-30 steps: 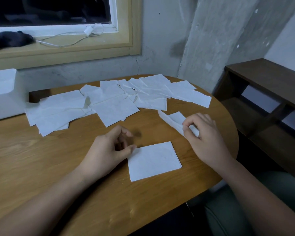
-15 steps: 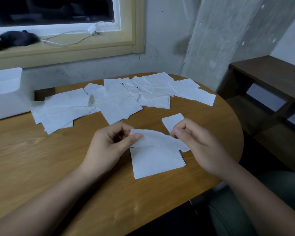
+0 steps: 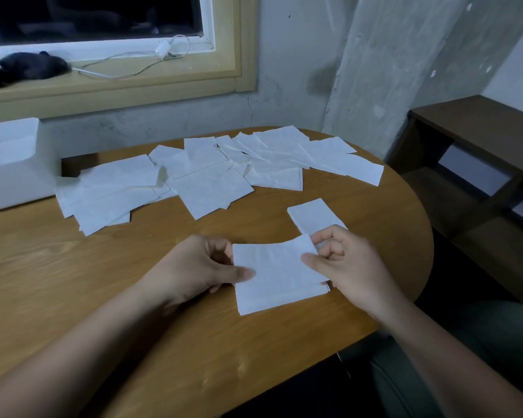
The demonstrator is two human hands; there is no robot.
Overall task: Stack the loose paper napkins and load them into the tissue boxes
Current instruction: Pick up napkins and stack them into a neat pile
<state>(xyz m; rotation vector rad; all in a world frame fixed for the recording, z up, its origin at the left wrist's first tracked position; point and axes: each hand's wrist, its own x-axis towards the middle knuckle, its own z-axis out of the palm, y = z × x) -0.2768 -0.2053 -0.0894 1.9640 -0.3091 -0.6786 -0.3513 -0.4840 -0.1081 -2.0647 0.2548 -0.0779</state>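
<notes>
While a second ago the napkin [image 3: 275, 263] was being picked up by the right hand [image 3: 347, 267] alone, off to the right of the stack [image 3: 281, 300], it is now held by both hands directly over that stack. Its left edge is pinched between the thumb and curled fingers of the left hand [image 3: 197, 267]; its right edge is pinched by the thumb and forefinger of the right hand. Half a second ago the sheet was arched and held above the far edge of the stack. It has since been brought lower and nearer and is flatter, so that most of the stack is covered and only a narrow strip along its near edge is seen. Whether the sheet already touches the stack cannot be told. The stack itself is unmoved on the near part of the wooden surface [image 3: 73, 282]. A single napkin [image 3: 311, 217] is left lying just beyond the right hand, as before. The loose napkins [image 3: 212, 188] are spread unchanged, overlapping, across the far part of the surface, and the white tissue box [image 3: 9, 173] is seen just beside them at the far left. A white cable [image 3: 127, 72] is laid along the window sill [image 3: 103, 92] behind.
</notes>
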